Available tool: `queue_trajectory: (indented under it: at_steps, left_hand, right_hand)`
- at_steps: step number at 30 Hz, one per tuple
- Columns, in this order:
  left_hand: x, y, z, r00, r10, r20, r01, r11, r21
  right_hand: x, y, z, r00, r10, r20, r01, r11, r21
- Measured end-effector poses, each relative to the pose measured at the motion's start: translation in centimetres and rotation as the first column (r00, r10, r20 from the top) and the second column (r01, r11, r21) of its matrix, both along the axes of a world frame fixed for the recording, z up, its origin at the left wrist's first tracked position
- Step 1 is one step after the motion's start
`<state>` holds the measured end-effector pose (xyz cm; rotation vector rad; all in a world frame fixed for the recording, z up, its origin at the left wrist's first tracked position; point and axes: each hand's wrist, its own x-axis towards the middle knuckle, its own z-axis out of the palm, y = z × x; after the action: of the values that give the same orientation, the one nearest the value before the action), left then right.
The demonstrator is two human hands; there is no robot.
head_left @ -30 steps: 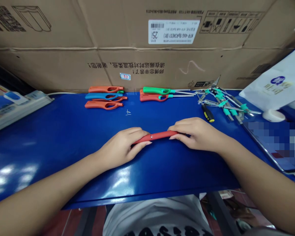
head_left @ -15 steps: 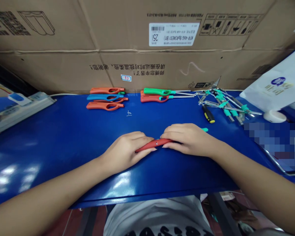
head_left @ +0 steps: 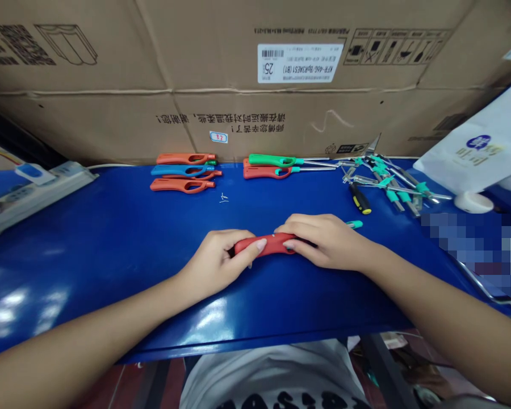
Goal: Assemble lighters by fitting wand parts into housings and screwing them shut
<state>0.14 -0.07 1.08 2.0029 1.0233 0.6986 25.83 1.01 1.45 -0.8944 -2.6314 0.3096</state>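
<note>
A red plastic lighter handle (head_left: pixel 267 244) lies on the blue table (head_left: pixel 111 238) in front of me. My left hand (head_left: pixel 221 262) is closed round its left end, thumb on top. Over its right end my right hand (head_left: pixel 323 240) is closed too, and a teal tip (head_left: pixel 354 224) sticks out beyond the knuckles. Both hands rest on the table top.
Orange and blue handle shells (head_left: pixel 183 170) and a green and a red lighter (head_left: pixel 276 165) lie along the back by the cardboard box (head_left: pixel 238 85). Metal rods with teal parts (head_left: pixel 387 182), a screwdriver (head_left: pixel 360 199), a white bag (head_left: pixel 481 147) at right; a power strip (head_left: pixel 29 187) at left.
Both hands have drawn closer together along the red handle, so less of it shows between them. A teal tip has appeared beyond my right hand.
</note>
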Motion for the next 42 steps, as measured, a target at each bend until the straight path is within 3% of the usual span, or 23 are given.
queue_trajectory:
  at_steps: [2, 4, 6, 8, 10, 13, 18, 27, 34, 42]
  left_hand:
    - [0.3, 0.0, 0.1, 0.999, 0.026, 0.033, -0.017, 0.968, -0.251]
    - [0.4, 0.0, 0.1, 0.998, 0.032, 0.056, -0.008, 0.923, -0.385]
    - [0.2, 0.0, 0.1, 0.998, 0.013, 0.062, 0.007, 0.951, -0.309]
    - [0.0, 0.1, 0.1, 0.998, -0.053, 0.024, 0.054, 0.996, -0.065]
    - [-0.4, 0.1, 0.1, 0.989, -0.133, -0.069, 0.143, 0.975, 0.169]
    - [-0.8, 0.2, -0.2, 0.968, -0.189, -0.166, 0.232, 0.924, 0.303]
    - [-1.1, 0.5, -0.6, 0.949, -0.247, -0.195, 0.296, 0.912, 0.285]
    - [-1.1, 0.8, 0.2, 0.929, -0.285, -0.236, 0.346, 0.896, 0.279]
    - [-1.8, 1.8, 0.5, 0.932, -0.211, -0.293, 0.296, 0.911, 0.286]
    - [-1.8, 1.5, -0.2, 0.957, -0.158, -0.243, 0.242, 0.899, 0.365]
  right_hand:
    - [-0.2, -0.1, -0.1, 1.000, 0.017, 0.017, -0.017, 0.999, 0.030]
    - [-0.2, -0.3, -0.2, 0.999, 0.012, 0.035, -0.014, 0.998, 0.062]
    - [-0.3, -0.4, -0.3, 0.999, 0.013, 0.052, -0.016, 0.998, 0.059]
    - [-0.3, -0.4, -0.3, 0.998, 0.031, 0.048, -0.032, 0.999, 0.027]
    - [-0.2, -0.5, -0.2, 0.999, 0.044, 0.023, -0.043, 0.999, -0.020]
    - [-0.2, -0.5, 0.0, 0.999, 0.050, -0.009, -0.051, 0.995, -0.084]
    - [-0.3, -0.6, 0.0, 0.997, 0.081, 0.005, -0.080, 0.990, -0.116]
    - [0.2, -0.4, 0.7, 0.997, 0.073, -0.004, -0.072, 0.986, -0.150]
    - [1.6, 0.2, 1.7, 0.980, -0.064, 0.190, 0.084, 0.991, -0.102]
    - [0.6, 0.1, 1.2, 0.982, -0.034, 0.188, 0.062, 0.988, -0.143]
